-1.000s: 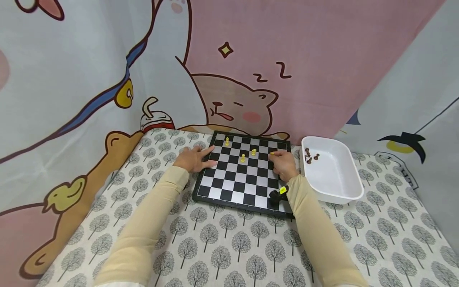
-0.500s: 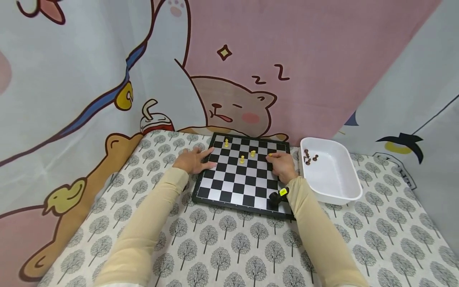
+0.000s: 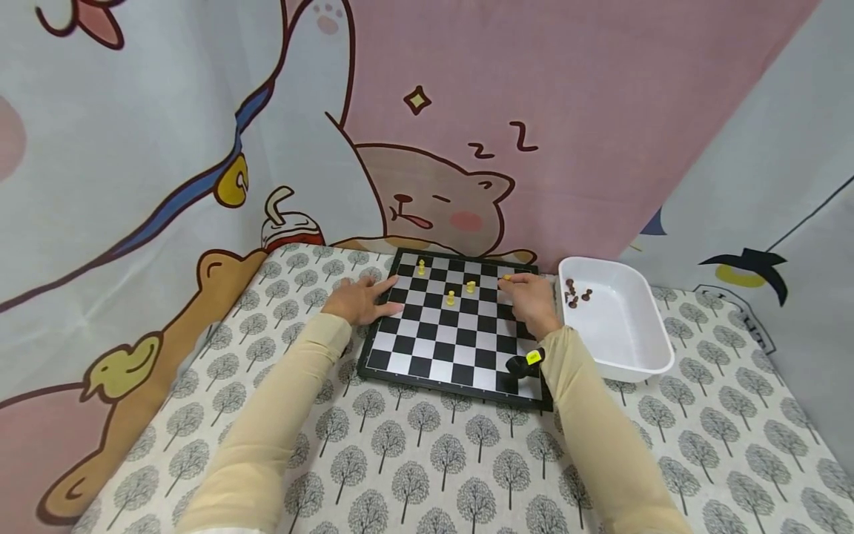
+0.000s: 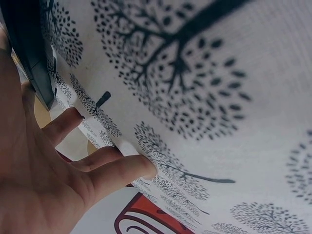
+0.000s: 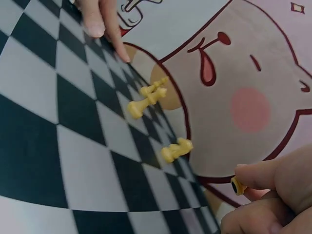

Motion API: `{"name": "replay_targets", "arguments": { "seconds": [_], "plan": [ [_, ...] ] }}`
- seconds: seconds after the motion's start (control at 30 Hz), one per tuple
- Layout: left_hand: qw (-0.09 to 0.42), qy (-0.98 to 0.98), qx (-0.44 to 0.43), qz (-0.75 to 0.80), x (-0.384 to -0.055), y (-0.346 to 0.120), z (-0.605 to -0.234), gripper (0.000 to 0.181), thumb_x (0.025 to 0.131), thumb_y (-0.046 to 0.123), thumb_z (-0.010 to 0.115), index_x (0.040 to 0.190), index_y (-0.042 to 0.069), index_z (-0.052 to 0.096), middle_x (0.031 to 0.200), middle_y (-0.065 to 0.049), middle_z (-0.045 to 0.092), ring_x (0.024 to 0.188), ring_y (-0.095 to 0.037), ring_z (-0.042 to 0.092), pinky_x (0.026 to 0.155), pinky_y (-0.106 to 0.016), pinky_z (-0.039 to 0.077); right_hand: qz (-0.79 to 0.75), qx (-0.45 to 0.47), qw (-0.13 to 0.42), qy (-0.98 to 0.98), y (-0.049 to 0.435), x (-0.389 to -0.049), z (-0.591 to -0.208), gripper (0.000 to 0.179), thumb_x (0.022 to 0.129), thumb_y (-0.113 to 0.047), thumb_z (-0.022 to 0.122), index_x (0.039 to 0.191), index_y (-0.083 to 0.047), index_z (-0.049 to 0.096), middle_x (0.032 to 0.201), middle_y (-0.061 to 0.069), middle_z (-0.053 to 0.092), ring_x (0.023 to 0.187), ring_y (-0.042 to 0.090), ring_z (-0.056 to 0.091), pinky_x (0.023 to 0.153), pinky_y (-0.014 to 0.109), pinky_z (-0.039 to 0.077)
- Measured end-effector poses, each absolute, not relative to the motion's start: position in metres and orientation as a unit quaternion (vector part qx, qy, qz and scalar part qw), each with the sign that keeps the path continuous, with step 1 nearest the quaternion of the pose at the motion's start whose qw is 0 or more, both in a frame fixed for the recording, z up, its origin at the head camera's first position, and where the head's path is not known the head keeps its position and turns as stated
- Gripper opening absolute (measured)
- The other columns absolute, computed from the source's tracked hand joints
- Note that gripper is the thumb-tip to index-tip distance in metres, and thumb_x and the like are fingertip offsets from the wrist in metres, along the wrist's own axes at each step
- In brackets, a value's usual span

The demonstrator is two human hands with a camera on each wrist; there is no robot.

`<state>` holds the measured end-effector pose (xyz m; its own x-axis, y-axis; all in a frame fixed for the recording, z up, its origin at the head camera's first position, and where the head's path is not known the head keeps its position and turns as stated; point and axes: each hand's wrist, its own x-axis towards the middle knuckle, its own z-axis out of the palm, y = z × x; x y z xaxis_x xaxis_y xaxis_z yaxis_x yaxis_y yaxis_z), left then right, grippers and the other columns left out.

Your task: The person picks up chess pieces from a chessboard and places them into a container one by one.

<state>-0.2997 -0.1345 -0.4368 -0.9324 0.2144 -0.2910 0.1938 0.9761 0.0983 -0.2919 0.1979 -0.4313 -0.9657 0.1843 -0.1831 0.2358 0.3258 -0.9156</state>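
My right hand [image 3: 532,302] pinches a small yellow chess piece [image 5: 238,186] between thumb and fingers. Its round base with a dark underside shows above the far right of the chessboard [image 3: 427,348]; its upper part is hidden by the fingers. Across the board, my left hand [image 3: 356,300] lies at the left edge with fingers spread, thumb and forefinger over the border. Three yellow pieces stand on the squares: a knight [image 5: 176,149], a rook-like piece [image 3: 450,298] left of it, and a slim one [image 3: 422,267] in the far left corner area.
A white plastic tub [image 3: 617,363] stands right of the board, with several brown chess pieces [image 3: 573,303] at its left side. A black wrist camera [image 3: 517,366] overlaps the board's near right corner. Behind the tree-print tablecloth [image 3: 427,445] hangs a cartoon curtain [image 3: 600,111].
My right hand has moved slightly right and farther back, carrying the yellow piece with it. The left hand stays at the board's edge, and the three standing pieces keep their squares.
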Motion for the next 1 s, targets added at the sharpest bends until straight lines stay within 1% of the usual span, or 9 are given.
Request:
{"name": "replay_targets", "arguments": {
  "seconds": [0.17, 0.27, 0.4, 0.53, 0.6, 0.77, 0.83, 0.93, 1.0],
  "plan": [
    [0.15, 0.983, 0.103, 0.033, -0.299, -0.135, -0.438, 0.08, 0.095, 0.081, 0.033, 0.162, 0.047, 0.007, 0.171, -0.011, 0.021, 0.15, -0.058, 0.023, 0.109, -0.073, 0.041, -0.531, 0.11, 0.002, 0.84, 0.2, -0.288, -0.418, 0.037, 0.101, -0.028, 0.065, 0.127, -0.003, 0.067, 0.11, 0.007, 0.063, 0.063, 0.006, 0.048, 0.052, 0.019, 0.042],
    [0.15, 0.983, 0.102, 0.033, -0.3, -0.134, -0.438, 0.08, 0.095, 0.081, 0.033, 0.162, 0.047, 0.007, 0.172, -0.011, 0.021, 0.15, -0.058, 0.023, 0.109, -0.072, 0.042, -0.526, 0.104, 0.001, 0.844, 0.203, -0.286, -0.412, 0.038, 0.1, -0.03, 0.065, 0.127, -0.002, 0.067, 0.11, 0.006, 0.062, 0.063, 0.007, 0.049, 0.053, 0.02, 0.045],
    [0.151, 0.983, 0.102, 0.036, -0.3, -0.134, -0.437, 0.08, 0.095, 0.081, 0.033, 0.162, 0.047, 0.007, 0.172, -0.011, 0.02, 0.15, -0.058, 0.023, 0.11, -0.072, 0.041, -0.533, 0.101, 0.003, 0.84, 0.209, -0.286, -0.406, 0.037, 0.1, -0.03, 0.066, 0.126, -0.003, 0.068, 0.107, 0.004, 0.061, 0.059, 0.007, 0.046, 0.052, 0.02, 0.045],
    [0.152, 0.983, 0.099, 0.035, -0.299, -0.135, -0.438, 0.08, 0.094, 0.081, 0.032, 0.162, 0.048, 0.006, 0.172, -0.01, 0.019, 0.151, -0.058, 0.022, 0.11, -0.072, 0.041, -0.529, 0.101, 0.007, 0.842, 0.215, -0.286, -0.403, 0.037, 0.099, -0.032, 0.067, 0.125, -0.006, 0.068, 0.102, 0.001, 0.059, 0.063, 0.008, 0.047, 0.054, 0.02, 0.045],
    [0.153, 0.983, 0.098, 0.035, -0.299, -0.135, -0.438, 0.08, 0.094, 0.081, 0.032, 0.162, 0.048, 0.006, 0.172, -0.01, 0.019, 0.151, -0.058, 0.022, 0.109, -0.072, 0.042, -0.529, 0.1, 0.011, 0.843, 0.218, -0.285, -0.401, 0.037, 0.099, -0.032, 0.068, 0.126, -0.006, 0.068, 0.095, -0.001, 0.058, 0.062, 0.008, 0.045, 0.053, 0.02, 0.043],
    [0.157, 0.982, 0.097, 0.038, -0.299, -0.136, -0.439, 0.08, 0.094, 0.082, 0.032, 0.162, 0.048, 0.006, 0.172, -0.01, 0.019, 0.151, -0.058, 0.02, 0.11, -0.073, 0.04, -0.536, 0.089, 0.02, 0.839, 0.227, -0.283, -0.397, 0.038, 0.099, -0.031, 0.068, 0.127, -0.004, 0.066, 0.075, -0.009, 0.053, 0.048, 0.003, 0.038, 0.046, 0.02, 0.036],
    [0.157, 0.982, 0.097, 0.041, -0.299, -0.136, -0.439, 0.08, 0.094, 0.082, 0.033, 0.162, 0.048, 0.006, 0.172, -0.01, 0.019, 0.151, -0.058, 0.02, 0.111, -0.073, 0.039, -0.534, 0.085, 0.022, 0.841, 0.231, -0.283, -0.394, 0.04, 0.099, -0.031, 0.067, 0.128, -0.004, 0.065, 0.069, -0.012, 0.05, 0.045, 0.002, 0.035, 0.044, 0.02, 0.034],
    [0.156, 0.982, 0.098, 0.041, -0.299, -0.135, -0.438, 0.08, 0.094, 0.081, 0.033, 0.162, 0.048, 0.006, 0.172, -0.011, 0.019, 0.151, -0.058, 0.02, 0.112, -0.073, 0.038, -0.531, 0.082, 0.019, 0.843, 0.236, -0.282, -0.39, 0.041, 0.1, -0.031, 0.067, 0.13, -0.003, 0.064, 0.069, -0.014, 0.048, 0.044, 0.001, 0.034, 0.044, 0.02, 0.035],
    [0.155, 0.982, 0.098, 0.04, -0.299, -0.135, -0.437, 0.08, 0.094, 0.081, 0.033, 0.162, 0.048, 0.006, 0.172, -0.011, 0.019, 0.151, -0.059, 0.02, 0.112, -0.073, 0.038, -0.531, 0.079, 0.015, 0.843, 0.24, -0.281, -0.389, 0.042, 0.1, -0.03, 0.067, 0.13, -0.001, 0.064, 0.07, -0.013, 0.047, 0.045, 0.001, 0.034, 0.044, 0.02, 0.034]
  ]
}}
